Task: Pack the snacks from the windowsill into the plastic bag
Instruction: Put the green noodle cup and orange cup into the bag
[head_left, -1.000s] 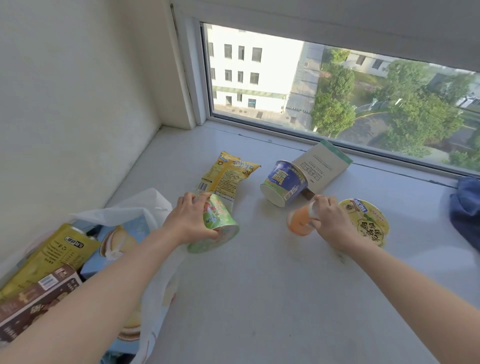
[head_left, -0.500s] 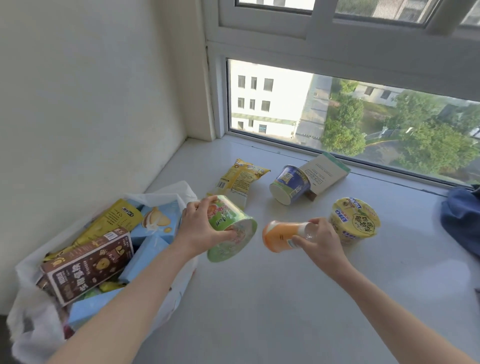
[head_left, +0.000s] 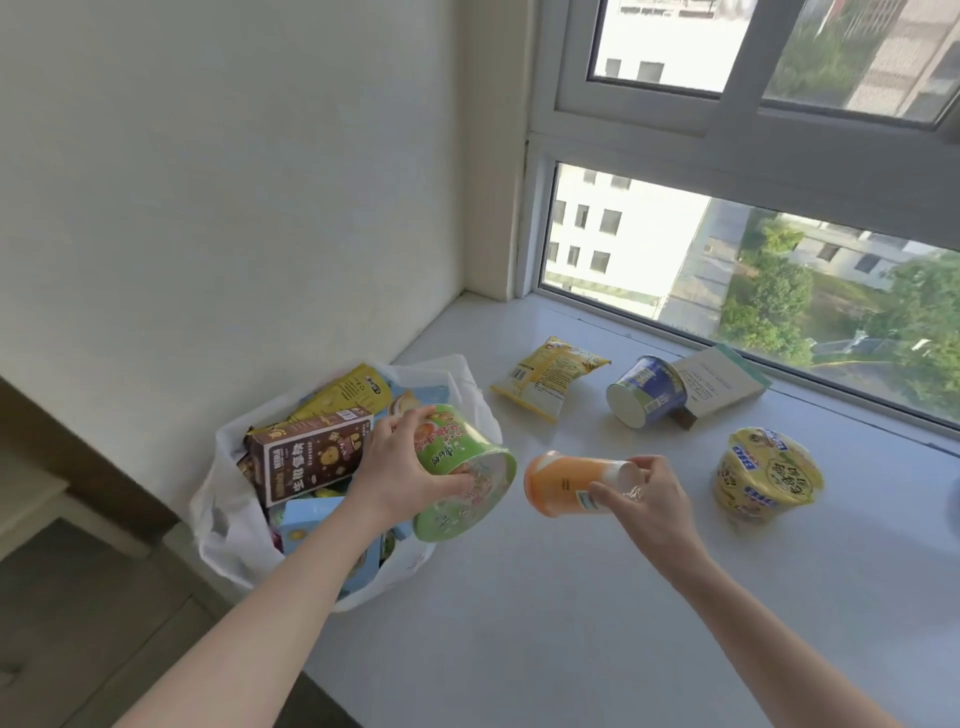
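In the centre of the frame, the left hand (head_left: 400, 467) grips a round green noodle cup (head_left: 460, 467), fingers curled round its wall. The cup is tipped on its side at the right rim of the white plastic bag (head_left: 223, 514), lower left. In the bag, a brown carton (head_left: 311, 457) carries pale Chinese lettering. The right hand (head_left: 649, 506) pinches an orange plastic bottle (head_left: 563, 483) sideways above the white windowsill (head_left: 571, 613). At right, a yellow noodle bowl (head_left: 766, 475) reads "BIG" in blue.
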